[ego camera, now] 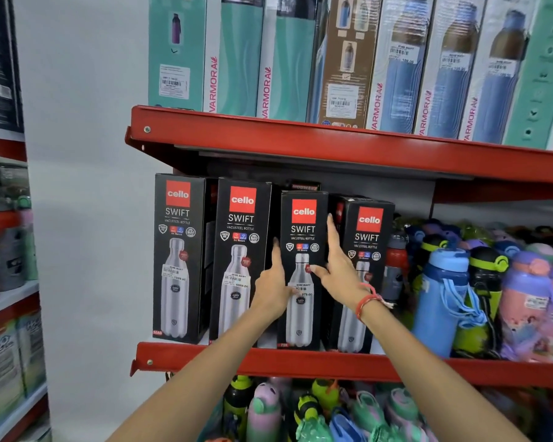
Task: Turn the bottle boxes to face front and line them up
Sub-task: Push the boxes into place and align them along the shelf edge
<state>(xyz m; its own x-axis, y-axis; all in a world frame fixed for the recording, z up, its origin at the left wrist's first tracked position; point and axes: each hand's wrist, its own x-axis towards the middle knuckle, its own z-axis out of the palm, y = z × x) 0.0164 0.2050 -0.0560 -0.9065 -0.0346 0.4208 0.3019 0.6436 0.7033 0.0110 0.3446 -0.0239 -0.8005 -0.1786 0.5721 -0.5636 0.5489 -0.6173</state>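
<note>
Several black Cello Swift bottle boxes stand upright on the middle red shelf, fronts facing me. The third bottle box is shorter than the two on its left. My left hand presses against its left edge, fingers pointing up. My right hand lies on its right edge, fingers slipped between it and the fourth box, thumb across the front. Both hands clasp the third box from either side. The fourth box stands slightly turned and further back.
Loose coloured bottles crowd the shelf right of the boxes. Tall teal and white Varmora boxes fill the upper shelf. More bottles lie on the shelf below. A white wall panel and another rack stand to the left.
</note>
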